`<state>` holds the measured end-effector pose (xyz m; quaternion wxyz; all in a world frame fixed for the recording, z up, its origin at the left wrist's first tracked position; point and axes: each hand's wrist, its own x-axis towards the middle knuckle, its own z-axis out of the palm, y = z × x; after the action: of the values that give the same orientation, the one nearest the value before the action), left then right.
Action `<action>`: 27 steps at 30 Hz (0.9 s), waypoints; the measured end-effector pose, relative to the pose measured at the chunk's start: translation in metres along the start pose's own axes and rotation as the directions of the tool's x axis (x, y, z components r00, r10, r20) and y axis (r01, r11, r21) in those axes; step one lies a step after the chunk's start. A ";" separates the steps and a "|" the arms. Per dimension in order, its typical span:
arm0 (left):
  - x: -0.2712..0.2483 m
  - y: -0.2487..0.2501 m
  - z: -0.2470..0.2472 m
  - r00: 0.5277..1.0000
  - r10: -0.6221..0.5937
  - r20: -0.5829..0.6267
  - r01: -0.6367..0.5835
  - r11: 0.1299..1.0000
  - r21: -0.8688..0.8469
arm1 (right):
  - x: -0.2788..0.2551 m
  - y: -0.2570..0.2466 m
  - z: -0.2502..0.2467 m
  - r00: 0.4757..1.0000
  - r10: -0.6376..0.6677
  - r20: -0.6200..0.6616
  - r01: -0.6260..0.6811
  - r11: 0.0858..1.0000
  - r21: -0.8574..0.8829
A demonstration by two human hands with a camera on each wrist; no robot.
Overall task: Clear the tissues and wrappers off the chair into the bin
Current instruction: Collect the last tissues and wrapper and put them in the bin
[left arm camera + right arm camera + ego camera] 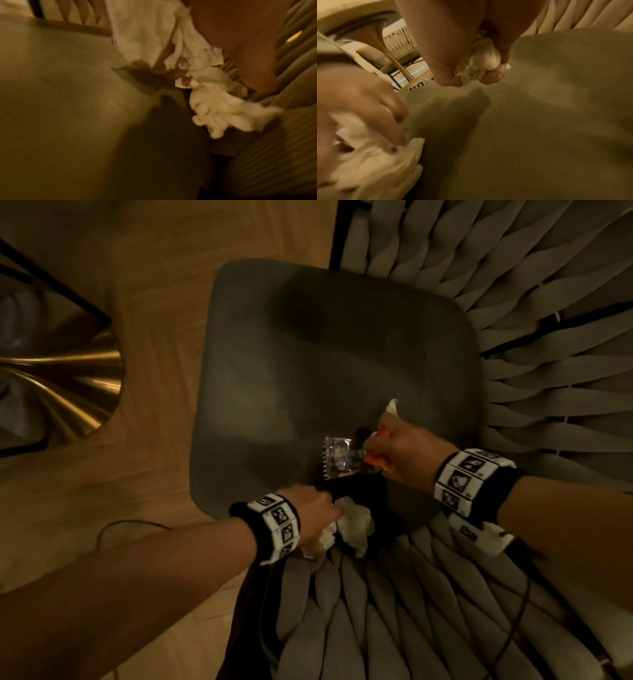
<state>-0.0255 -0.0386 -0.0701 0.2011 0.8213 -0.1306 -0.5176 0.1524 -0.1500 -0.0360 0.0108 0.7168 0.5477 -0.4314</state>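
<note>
The grey-green chair seat [308, 364] fills the middle of the head view. At its near edge my left hand [329, 518] grips a wad of crumpled white tissues [354, 523]; the left wrist view shows the wad [223, 112] hanging out below the fingers [186, 81]. Over the seat's near right part my right hand [373, 450] holds a balled tissue [392, 405] and pinches one end of a shiny clear wrapper [339, 458], with something orange at the fingers. In the right wrist view the ball [485, 62] sits between thumb and fingers. No bin is identifiable.
Thick woven grey straps [513, 285] form the chair's back and arms around the seat. A gold table base [68, 381] stands on the wooden floor [154, 285] to the left. A thin dark cable [130, 525] lies on the floor. A white slatted object [400, 39] shows beyond the chair.
</note>
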 end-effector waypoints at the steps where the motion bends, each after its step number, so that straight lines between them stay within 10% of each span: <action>1: 0.008 0.004 0.004 0.999 0.021 -0.026 -0.020 1.000 0.013 | -0.009 0.001 -0.001 1.000 0.002 0.018 -0.002 1.000 -0.023; 10: -0.007 -0.012 0.044 0.996 0.003 -0.090 -0.012 0.996 -0.092 | -0.015 -0.038 0.067 0.879 -0.216 0.426 0.317 0.931 -0.180; 20: -0.004 -0.018 0.049 0.987 0.054 -0.151 -0.073 0.990 -0.120 | 0.013 -0.030 0.102 0.813 -0.367 0.453 0.542 0.760 -0.357; 24: -0.018 -0.030 0.047 0.972 -0.063 -0.225 -0.020 0.937 -0.349 | 0.015 -0.042 0.072 0.828 -0.160 0.537 0.335 0.910 -0.246; 27: -0.049 -0.041 0.042 0.871 -0.332 -0.363 -0.018 0.715 -0.699 | 0.007 -0.044 0.042 0.929 -0.058 0.366 0.060 0.998 0.007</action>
<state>-0.0839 0.0102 -0.0660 0.4672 0.7961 0.1929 -0.3329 0.0924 -0.1480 -0.0467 0.1014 0.6070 0.5582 -0.5565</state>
